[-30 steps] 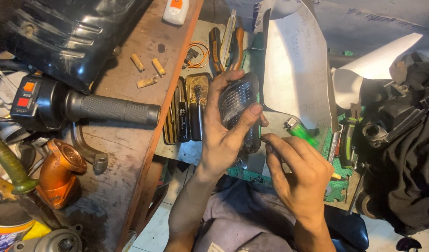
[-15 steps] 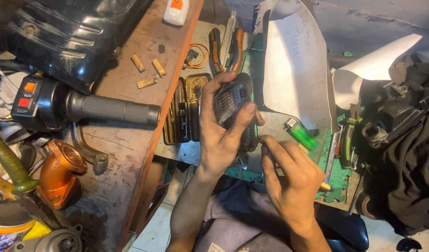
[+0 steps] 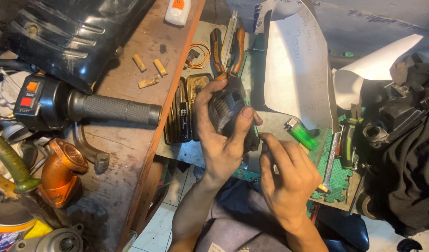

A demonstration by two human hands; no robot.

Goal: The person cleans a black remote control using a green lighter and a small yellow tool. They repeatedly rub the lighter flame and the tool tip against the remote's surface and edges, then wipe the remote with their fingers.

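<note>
My left hand (image 3: 219,140) grips a small black electronic part (image 3: 226,109) with a ribbed clear face, thumb pressed on its right side. My right hand (image 3: 287,179) sits just below and right of it, fingers pinched together at the part's lower edge; what they pinch is hidden. A green lighter (image 3: 302,134) lies on the work surface just right of my hands. Black and dark flat boxes (image 3: 182,116) lie left of the held part.
Orange-handled pliers (image 3: 217,49) and a loop of orange wire (image 3: 200,55) lie behind my hands. A handlebar grip with a switch unit (image 3: 84,106) rests on the wooden bench (image 3: 130,154). White paper (image 3: 296,70), a green mat (image 3: 338,175) and dark cloth (image 3: 405,163) are on the right.
My right hand has let go of the green lighter, which now lies on the surface, and has moved left and down to the lower edge of the held part.
</note>
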